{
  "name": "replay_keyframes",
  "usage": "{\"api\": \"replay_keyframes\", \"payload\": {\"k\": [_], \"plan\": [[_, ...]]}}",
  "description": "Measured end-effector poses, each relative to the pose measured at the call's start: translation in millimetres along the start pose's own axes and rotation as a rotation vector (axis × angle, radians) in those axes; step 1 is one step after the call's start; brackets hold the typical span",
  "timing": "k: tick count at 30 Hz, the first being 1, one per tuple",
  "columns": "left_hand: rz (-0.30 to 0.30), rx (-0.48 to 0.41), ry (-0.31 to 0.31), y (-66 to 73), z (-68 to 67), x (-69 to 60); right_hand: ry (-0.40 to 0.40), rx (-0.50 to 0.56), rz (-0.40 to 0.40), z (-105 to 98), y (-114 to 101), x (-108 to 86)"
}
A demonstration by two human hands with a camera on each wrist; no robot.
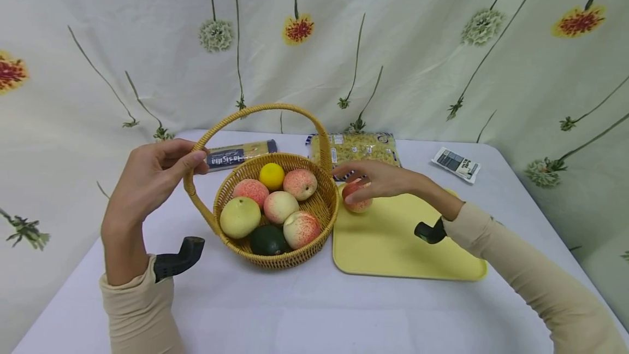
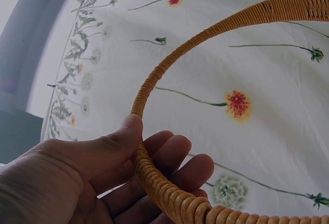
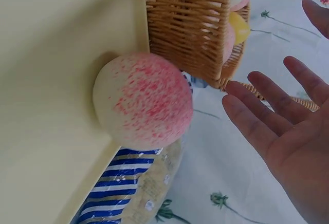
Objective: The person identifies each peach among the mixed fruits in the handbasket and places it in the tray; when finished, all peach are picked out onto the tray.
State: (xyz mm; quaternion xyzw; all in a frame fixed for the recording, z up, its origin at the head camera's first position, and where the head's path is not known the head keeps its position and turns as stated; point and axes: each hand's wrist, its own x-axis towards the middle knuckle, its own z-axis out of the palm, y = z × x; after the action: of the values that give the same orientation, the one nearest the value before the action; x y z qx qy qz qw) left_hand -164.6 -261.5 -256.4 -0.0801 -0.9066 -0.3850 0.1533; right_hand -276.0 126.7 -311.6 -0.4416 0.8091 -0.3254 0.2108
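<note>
My left hand grips the left side of the wrapped handle of a wicker basket, thumb on one side and fingers curled round the other. In the basket lie several peaches, a yellow-green pear, a small yellow fruit and a dark green avocado. My right hand hovers above a single red-speckled peach, fingers spread and apart from it. That peach rests at the left edge of a yellow tray, beside the basket.
Behind the basket lies a blue-and-yellow pasta packet. A clear bag of pasta sits behind the tray. At the back right is a small white packet. A flowered cloth hangs behind the white-covered table.
</note>
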Motion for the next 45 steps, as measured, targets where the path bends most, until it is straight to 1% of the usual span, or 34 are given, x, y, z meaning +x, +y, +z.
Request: {"api": "replay_keyframes", "payload": {"k": [6,10,14,18,22,25,34,38,42,45], "plan": [[0.002,0.001,0.002,1.1,1.1,0.5,-0.022,0.010,-0.021,5,-8,9.3],[-0.002,0.005,-0.001,0.5,1.2,0.6,-0.074,0.008,-0.015,12,-12,17.9],[0.001,0.015,0.002,-0.3,0.7,0.5,-0.146,-0.086,-0.001,18,-20,28.3],[0.002,0.018,0.008,-0.9,-0.1,0.3,-0.185,-0.213,0.014,20,-31,38.3],[0.003,0.013,0.010,-1.2,-0.9,-0.2,-0.231,-0.239,-0.008,23,-41,46.7],[0.006,0.007,0.011,-0.9,-0.4,-0.6,-0.264,-0.227,-0.019,28,-45,51.4],[0.005,0.003,0.001,-1.5,0.5,-0.2,-0.289,-0.222,0.036,47,-49,59.2],[0.014,0.003,0.009,-0.6,1.3,-0.3,-0.295,-0.220,0.021,53,-47,62.4],[0.021,0.001,0.015,0.0,1.4,-0.3,-0.297,-0.245,0.009,57,-45,65.0],[0.017,0.003,0.014,-0.2,1.3,-0.4,-0.303,-0.247,0.032,59,-42,66.3]]}}
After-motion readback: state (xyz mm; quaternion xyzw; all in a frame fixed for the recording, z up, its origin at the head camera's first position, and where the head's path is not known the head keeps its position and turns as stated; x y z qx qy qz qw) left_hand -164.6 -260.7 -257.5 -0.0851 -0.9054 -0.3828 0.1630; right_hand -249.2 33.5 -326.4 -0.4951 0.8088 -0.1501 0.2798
